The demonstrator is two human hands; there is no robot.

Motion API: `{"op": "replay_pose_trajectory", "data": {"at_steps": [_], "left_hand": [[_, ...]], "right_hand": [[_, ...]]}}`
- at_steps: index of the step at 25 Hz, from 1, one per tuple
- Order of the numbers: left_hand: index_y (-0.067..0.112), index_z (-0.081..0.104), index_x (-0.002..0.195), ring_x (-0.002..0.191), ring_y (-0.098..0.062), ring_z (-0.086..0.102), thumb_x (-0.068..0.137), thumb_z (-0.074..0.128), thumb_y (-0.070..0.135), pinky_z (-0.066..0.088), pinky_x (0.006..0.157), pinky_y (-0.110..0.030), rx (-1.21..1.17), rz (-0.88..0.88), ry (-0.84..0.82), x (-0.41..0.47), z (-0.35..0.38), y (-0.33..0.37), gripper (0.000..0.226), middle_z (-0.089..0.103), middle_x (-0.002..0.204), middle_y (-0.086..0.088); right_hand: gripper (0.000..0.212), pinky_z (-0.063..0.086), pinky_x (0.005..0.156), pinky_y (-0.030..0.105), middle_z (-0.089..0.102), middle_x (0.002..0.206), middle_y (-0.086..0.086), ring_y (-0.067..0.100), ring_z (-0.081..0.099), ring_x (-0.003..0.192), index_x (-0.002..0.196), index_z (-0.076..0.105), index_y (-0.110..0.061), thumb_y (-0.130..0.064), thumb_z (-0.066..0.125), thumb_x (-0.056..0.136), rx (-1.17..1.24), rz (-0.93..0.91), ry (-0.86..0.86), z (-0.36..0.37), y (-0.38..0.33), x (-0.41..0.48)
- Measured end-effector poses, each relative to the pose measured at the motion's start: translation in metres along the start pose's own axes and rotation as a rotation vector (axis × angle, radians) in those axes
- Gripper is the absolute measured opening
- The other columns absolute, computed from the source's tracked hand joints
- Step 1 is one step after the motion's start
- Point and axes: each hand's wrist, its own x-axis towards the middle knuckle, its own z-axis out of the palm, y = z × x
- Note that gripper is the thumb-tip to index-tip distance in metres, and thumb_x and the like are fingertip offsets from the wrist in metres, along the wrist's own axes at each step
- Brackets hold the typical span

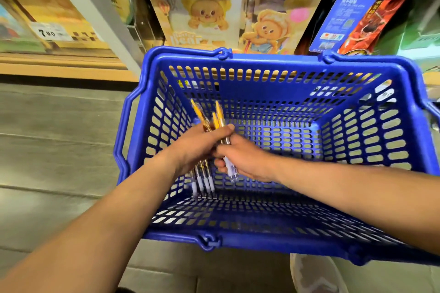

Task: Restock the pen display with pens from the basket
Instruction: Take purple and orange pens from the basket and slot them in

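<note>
A blue plastic basket (273, 62) stands on the floor below me. Both hands reach inside it. My left hand (190, 150) grips a bundle of several pens (204, 179) with yellow-orange tops and pale purple grips, their tips pointing toward me. My right hand (242, 159) holds one more pen (231, 169) of the same kind, right beside the bundle. The basket's bottom around the hands shows no other pens.
A cardboard display (214, 7) with cartoon bear pictures rises behind the basket. A blue and red box (352, 7) leans at the right. A shelf with a price tag (48, 32) is at the left. Grey floor lies left; a shoe (314, 273) is below.
</note>
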Motion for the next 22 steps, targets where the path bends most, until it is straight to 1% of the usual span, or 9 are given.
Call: {"op": "replay_pose_trajectory", "data": {"at_steps": [3, 6, 8, 10, 12, 15, 17, 20, 22], "left_hand": [[-0.003, 0.068, 0.108, 0.062, -0.037, 0.057, 0.100, 0.062, 0.033, 0.050, 0.044, -0.032, -0.026, 0.072, 0.116, 0.005, 0.006, 0.004, 0.038, 0.069, 0.083, -0.018], [0.004, 0.064, 0.099, 0.057, -0.031, 0.064, 0.104, 0.052, 0.028, 0.052, 0.052, -0.036, -0.143, 0.115, 0.234, 0.005, 0.006, 0.008, 0.028, 0.079, 0.091, -0.006], [0.012, 0.054, 0.093, 0.064, -0.022, 0.069, 0.107, 0.049, 0.024, 0.057, 0.067, -0.038, -0.225, 0.170, 0.334, 0.006, 0.000, 0.010, 0.019, 0.077, 0.078, -0.003], [0.013, 0.051, 0.093, 0.059, -0.017, 0.064, 0.107, 0.051, 0.023, 0.058, 0.066, -0.036, -0.310, 0.199, 0.351, 0.006, -0.006, 0.014, 0.018, 0.060, 0.062, 0.001], [0.014, 0.050, 0.087, 0.050, -0.014, 0.050, 0.105, 0.056, 0.021, 0.053, 0.052, -0.029, -0.326, 0.194, 0.303, 0.002, -0.013, 0.015, 0.020, 0.048, 0.060, 0.001], [0.015, 0.051, 0.081, 0.048, -0.012, 0.044, 0.103, 0.057, 0.015, 0.044, 0.046, -0.026, -0.289, 0.137, 0.240, -0.004, -0.017, 0.016, 0.022, 0.047, 0.059, 0.001], [0.014, 0.052, 0.081, 0.048, -0.013, 0.045, 0.103, 0.055, 0.014, 0.046, 0.046, -0.026, -0.285, 0.089, 0.240, -0.005, -0.018, 0.015, 0.023, 0.049, 0.059, 0.001], [0.013, 0.052, 0.081, 0.049, -0.013, 0.046, 0.103, 0.054, 0.014, 0.047, 0.048, -0.027, -0.290, 0.075, 0.253, -0.005, -0.024, 0.016, 0.022, 0.049, 0.058, 0.002], [0.013, 0.051, 0.082, 0.049, -0.014, 0.046, 0.102, 0.054, 0.014, 0.046, 0.050, -0.029, -0.305, 0.083, 0.266, -0.006, -0.026, 0.016, 0.021, 0.050, 0.058, 0.001]], "right_hand": [[0.033, 0.046, 0.048, 0.022, 0.055, 0.071, 0.002, 0.008, 0.056, 0.055, 0.121, 0.050, -0.010, 0.007, 0.044, 0.093, -0.040, -0.084, -0.026, 0.009, -0.017, -0.002], [0.019, 0.058, 0.064, 0.030, 0.066, 0.079, 0.001, 0.016, 0.064, 0.070, 0.105, 0.060, -0.018, -0.002, 0.053, 0.098, 0.040, -0.048, -0.119, 0.007, -0.023, -0.003], [0.009, 0.061, 0.077, 0.037, 0.067, 0.092, 0.005, 0.020, 0.068, 0.082, 0.107, 0.061, -0.016, -0.016, 0.063, 0.098, 0.065, 0.116, -0.207, 0.000, -0.018, -0.006], [0.027, 0.059, 0.081, 0.035, 0.068, 0.104, 0.005, 0.020, 0.070, 0.090, 0.117, 0.059, -0.016, -0.023, 0.070, 0.094, -0.088, 0.283, -0.367, -0.014, -0.006, -0.005], [0.041, 0.057, 0.082, 0.028, 0.067, 0.110, 0.005, 0.016, 0.069, 0.092, 0.129, 0.055, -0.014, -0.022, 0.071, 0.093, -0.467, 0.402, -0.454, -0.022, 0.008, 0.002], [0.040, 0.057, 0.081, 0.031, 0.072, 0.109, 0.013, 0.021, 0.069, 0.089, 0.125, 0.061, 0.001, -0.024, 0.067, 0.093, -0.950, 0.385, -0.156, -0.020, 0.031, 0.025], [0.044, 0.057, 0.089, 0.036, 0.071, 0.114, 0.014, 0.028, 0.068, 0.101, 0.121, 0.062, 0.000, -0.032, 0.068, 0.091, -0.972, 0.316, 0.047, -0.007, 0.042, 0.040], [0.038, 0.050, 0.076, 0.029, 0.060, 0.111, 0.005, 0.022, 0.062, 0.103, 0.106, 0.058, -0.014, -0.042, 0.074, 0.086, -0.991, 0.261, 0.208, 0.019, 0.046, 0.055], [0.057, 0.053, 0.080, 0.032, 0.048, 0.126, 0.008, 0.026, 0.059, 0.111, 0.121, 0.050, -0.014, -0.043, 0.078, 0.082, -1.024, 0.290, 0.281, 0.034, 0.051, 0.058]]}}
